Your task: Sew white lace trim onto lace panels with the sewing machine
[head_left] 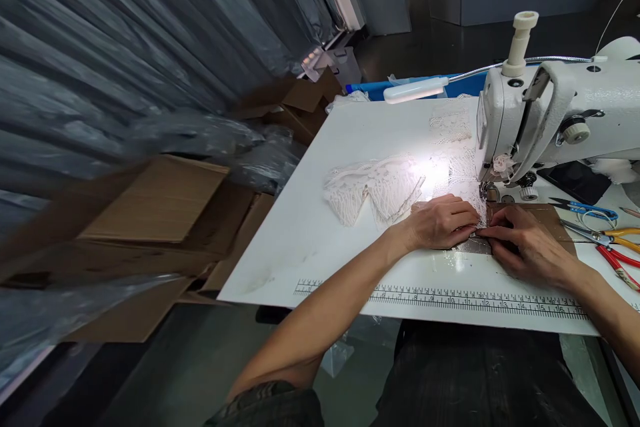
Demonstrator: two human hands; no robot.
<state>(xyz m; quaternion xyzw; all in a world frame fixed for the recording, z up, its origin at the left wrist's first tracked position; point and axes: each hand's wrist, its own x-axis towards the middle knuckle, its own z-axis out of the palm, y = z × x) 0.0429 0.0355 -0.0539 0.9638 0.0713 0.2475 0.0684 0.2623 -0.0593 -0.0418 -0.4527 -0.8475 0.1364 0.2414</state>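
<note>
A white sewing machine point(545, 120) stands at the right of the white table point(300, 233). White lace fabric point(463, 170) runs under its needle area. My left hand point(445, 221) lies on the lace just left of the presser foot, fingers together and pressing it down. Close by on the right, my right hand point(520, 240) has its thumb and forefinger pinched at the lace edge, in front of the foot. The fingertips of both hands nearly meet. Another lace piece point(375, 187) lies to the left under the lamp light.
Scissors with orange handles point(617, 235), blue-handled snips point(593, 209), a red-handled tool point(617, 267) and a black phone point(575, 181) lie at the right. A lamp point(416, 90) hangs over the back edge. Cardboard boxes point(155, 200) stand left of the table. A ruler strip point(450, 299) runs along the front edge.
</note>
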